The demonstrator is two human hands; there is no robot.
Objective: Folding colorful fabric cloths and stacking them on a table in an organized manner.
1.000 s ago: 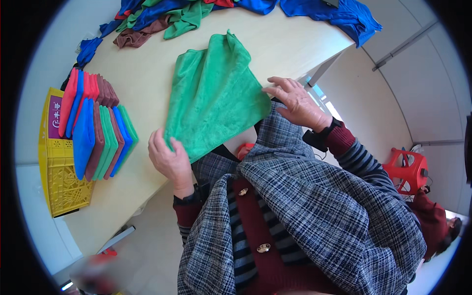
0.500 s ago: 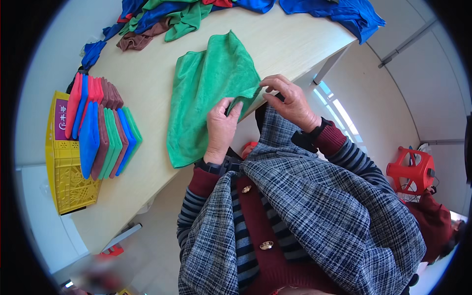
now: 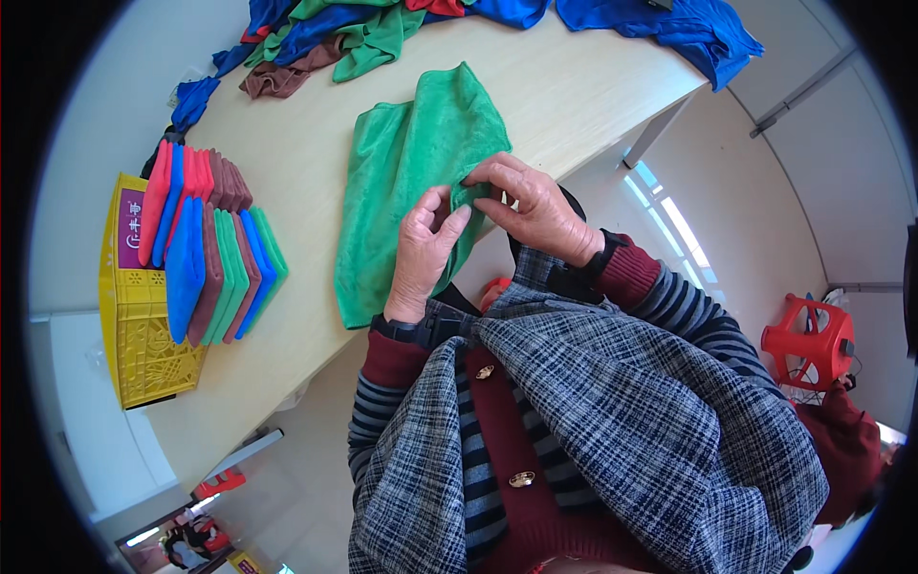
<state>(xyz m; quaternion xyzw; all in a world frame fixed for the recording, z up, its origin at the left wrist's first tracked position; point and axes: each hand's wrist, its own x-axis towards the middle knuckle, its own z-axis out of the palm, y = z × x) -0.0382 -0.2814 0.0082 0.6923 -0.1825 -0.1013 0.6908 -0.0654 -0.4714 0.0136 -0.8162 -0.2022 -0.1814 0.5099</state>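
Note:
A green towel [image 3: 402, 182] lies partly spread on the pale table, its near edge raised by my hands. My left hand [image 3: 426, 244] pinches that edge between thumb and fingers. Close beside it, my right hand [image 3: 531, 210] has its thumb and fingers bent round the same edge, gripping the towel near its right side. A small fold of cloth stands up between the two hands. The right fingertips are partly hidden by the cloth.
At the left, folded towels [image 3: 206, 258] in red, blue, brown and green stand in rows by a yellow plastic crate [image 3: 158, 354]. Loose towels [image 3: 368, 43] pile up along the far table edge, with blue cloth [image 3: 660, 33] at the far right. A red stool [image 3: 808, 342] stands on the floor.
My right hand has moved left from the towel's right corner to the edge beside my left hand, closing its fingers on the cloth. The left hand keeps its pinch.

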